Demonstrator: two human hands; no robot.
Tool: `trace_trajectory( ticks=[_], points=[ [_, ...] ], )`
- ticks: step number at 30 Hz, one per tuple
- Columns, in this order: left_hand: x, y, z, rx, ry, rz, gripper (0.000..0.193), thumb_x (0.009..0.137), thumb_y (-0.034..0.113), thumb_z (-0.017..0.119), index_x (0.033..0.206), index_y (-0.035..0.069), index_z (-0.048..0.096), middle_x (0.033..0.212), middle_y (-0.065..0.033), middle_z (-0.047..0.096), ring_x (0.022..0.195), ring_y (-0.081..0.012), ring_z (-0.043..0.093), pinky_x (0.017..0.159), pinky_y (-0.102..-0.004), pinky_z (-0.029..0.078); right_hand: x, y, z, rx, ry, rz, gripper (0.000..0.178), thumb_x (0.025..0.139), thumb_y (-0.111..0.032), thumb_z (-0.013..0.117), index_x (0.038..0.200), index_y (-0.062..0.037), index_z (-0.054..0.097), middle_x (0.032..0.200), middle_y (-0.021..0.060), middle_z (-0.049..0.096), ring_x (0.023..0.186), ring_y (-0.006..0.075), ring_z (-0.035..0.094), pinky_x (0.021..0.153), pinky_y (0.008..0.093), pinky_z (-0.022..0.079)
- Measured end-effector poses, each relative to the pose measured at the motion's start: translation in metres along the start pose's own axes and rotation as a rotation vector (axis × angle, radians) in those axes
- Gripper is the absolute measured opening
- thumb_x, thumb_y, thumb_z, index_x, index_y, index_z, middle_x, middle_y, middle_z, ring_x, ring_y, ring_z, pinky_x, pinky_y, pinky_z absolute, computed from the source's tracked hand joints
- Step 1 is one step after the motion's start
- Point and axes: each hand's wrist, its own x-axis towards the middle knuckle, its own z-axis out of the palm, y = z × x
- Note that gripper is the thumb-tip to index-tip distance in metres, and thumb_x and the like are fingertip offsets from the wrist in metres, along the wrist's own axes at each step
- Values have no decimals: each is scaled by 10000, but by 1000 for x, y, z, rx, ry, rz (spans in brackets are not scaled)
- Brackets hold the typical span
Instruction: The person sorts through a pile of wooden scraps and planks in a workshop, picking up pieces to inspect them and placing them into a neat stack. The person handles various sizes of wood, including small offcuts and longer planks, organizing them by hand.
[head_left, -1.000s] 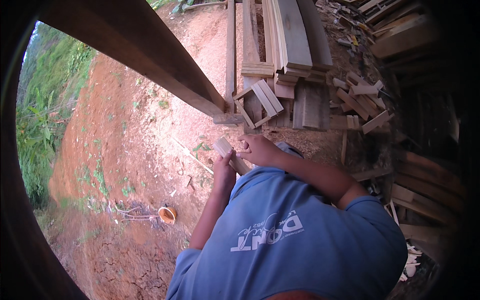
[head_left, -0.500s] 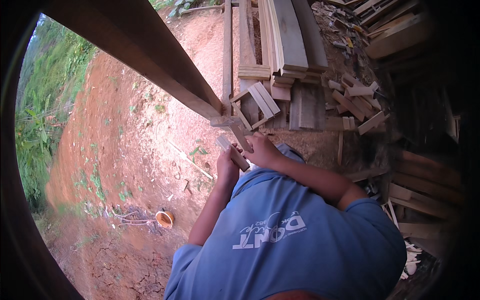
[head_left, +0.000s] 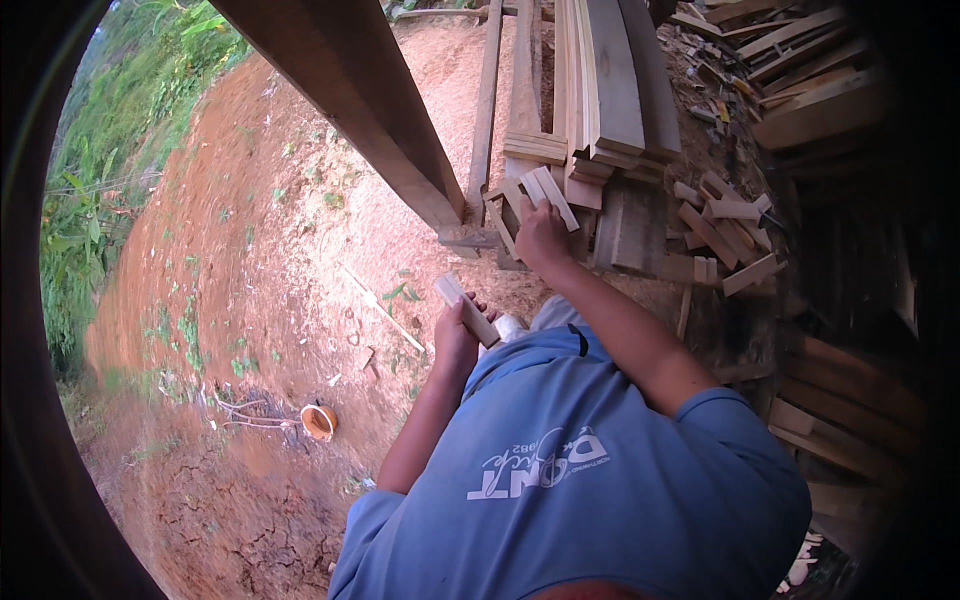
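Note:
My left hand (head_left: 459,335) is closed round a short stack of pale wooden strips (head_left: 472,318), held in front of my waist. Farther off and to the right, my right hand (head_left: 543,238) reaches over several short wooden slats (head_left: 557,202) laid out beside the timber stack. Its fingers are bent down onto one of these slats, and the hand hides part of it. A narrow wooden piece (head_left: 499,228) lies at an angle just left of that hand.
A thick wooden post (head_left: 385,110) slants down from the upper left, close to my hands. Long planks (head_left: 610,90) are stacked beyond the slats. Wood offcuts (head_left: 725,220) lie heaped at right. An orange-brown bucket (head_left: 319,422) sits on the reddish soil at left.
My right hand has moved away from the left one, forward to the slats; the wooden piece beside it earlier no longer shows there. My left hand keeps its strips. The view has shifted slightly.

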Motion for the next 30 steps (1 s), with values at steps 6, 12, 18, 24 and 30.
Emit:
trace_trajectory(
  ticks=[6,12,18,24,30],
  points=[
    [-4,-7,-12,-18,32,24,376,1092,257,400,1272,-65,473,1080,-175,551,1000,-285,595,979,-498,546,-3,-4,2,-103,0,-9,327,869,-54,606,1192,-12,571,1088,235,591,1046,405,619,872,460,564],
    [-5,-11,-16,-30,42,26,369,1093,261,401,1274,-51,477,1082,-173,553,1001,-280,596,971,-494,542,0,-3,3,-123,-41,12,240,876,-57,610,1109,-10,576,1103,217,588,1055,394,619,873,453,568],
    [-6,-11,-18,-30,39,45,352,1093,253,390,1260,-42,484,1065,-167,555,990,-274,599,959,-490,545,0,-2,6,-144,-31,18,227,862,-55,622,1078,5,584,1090,212,594,1053,384,621,871,444,567],
    [-7,-12,-18,-38,24,37,346,1092,251,397,1254,-40,491,1059,-166,556,994,-274,600,958,-489,547,0,1,5,-175,-1,-5,272,850,-57,625,1113,7,598,1084,200,598,1029,368,618,856,440,553],
    [-10,-11,-15,-32,21,22,344,1091,253,409,1252,-39,496,1063,-169,552,998,-278,596,959,-487,551,0,4,6,-181,20,-12,305,845,-72,625,1139,6,603,1087,192,591,1022,359,613,835,448,543]
  ],
)
